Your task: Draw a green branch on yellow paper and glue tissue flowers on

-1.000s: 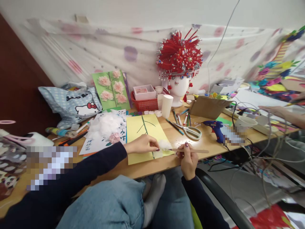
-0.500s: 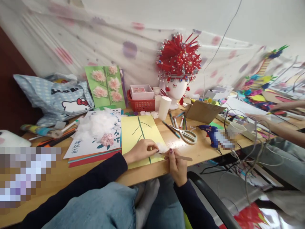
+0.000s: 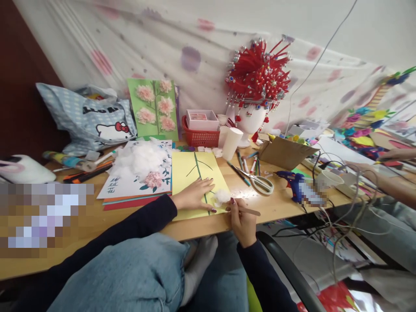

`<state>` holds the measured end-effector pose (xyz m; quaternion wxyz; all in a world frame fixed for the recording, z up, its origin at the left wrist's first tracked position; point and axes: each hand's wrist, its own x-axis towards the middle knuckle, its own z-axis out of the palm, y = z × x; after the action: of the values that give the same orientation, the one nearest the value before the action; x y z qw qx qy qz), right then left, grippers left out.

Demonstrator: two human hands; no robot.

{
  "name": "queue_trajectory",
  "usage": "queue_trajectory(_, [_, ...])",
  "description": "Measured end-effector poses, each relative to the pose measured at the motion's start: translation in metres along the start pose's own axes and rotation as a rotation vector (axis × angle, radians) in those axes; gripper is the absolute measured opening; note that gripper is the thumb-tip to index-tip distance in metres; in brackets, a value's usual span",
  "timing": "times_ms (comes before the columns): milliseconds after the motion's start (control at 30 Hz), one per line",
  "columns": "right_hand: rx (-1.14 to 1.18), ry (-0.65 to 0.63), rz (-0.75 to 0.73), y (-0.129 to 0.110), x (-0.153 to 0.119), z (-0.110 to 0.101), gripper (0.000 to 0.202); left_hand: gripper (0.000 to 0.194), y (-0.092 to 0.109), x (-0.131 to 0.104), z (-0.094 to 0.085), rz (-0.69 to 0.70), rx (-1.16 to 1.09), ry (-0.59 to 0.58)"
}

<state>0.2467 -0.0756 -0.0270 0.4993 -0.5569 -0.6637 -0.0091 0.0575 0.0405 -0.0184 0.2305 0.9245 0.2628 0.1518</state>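
Note:
My left hand (image 3: 196,193) lies flat with its fingers spread on a yellow sheet of paper (image 3: 182,167), which bears a dark green stem with thin side branches (image 3: 204,164). My right hand (image 3: 243,223) is closed around slim brownish tweezers (image 3: 251,211), whose back end sticks out to the right. Just beyond its fingertips, a small tuft of white cotton (image 3: 222,197) rests at the paper's right edge. Whether the tweezer tips grip the tuft, I cannot tell. A big heap of cotton (image 3: 143,158) sits on a painted white sheet (image 3: 113,186) to the left.
Scissors (image 3: 263,185) and several pens (image 3: 242,162) lie behind my right hand. A blue glue gun (image 3: 292,184) with cables stands further right. A red basket (image 3: 201,138), a white roll (image 3: 232,144) and a beaded red headdress (image 3: 260,76) line the back. A co-worker's arm (image 3: 396,184) reaches in at right.
My left hand has let go of the cotton tuft and spread flat on the yellow paper. The tuft now sits puffed up beside my right hand. The view has shifted slightly.

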Motion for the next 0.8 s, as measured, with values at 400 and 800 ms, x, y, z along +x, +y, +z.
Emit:
queue_trajectory(400, [0.031, -0.07, 0.049, -0.006, 0.008, 0.001, 0.044, 0.088, 0.002, 0.0, -0.002, 0.009, 0.057, -0.055])
queue_trajectory(800, [0.219, 0.012, 0.398, -0.002, 0.011, 0.005, 0.055, 0.089, 0.003, 0.0, -0.003, -0.017, 0.075, -0.075])
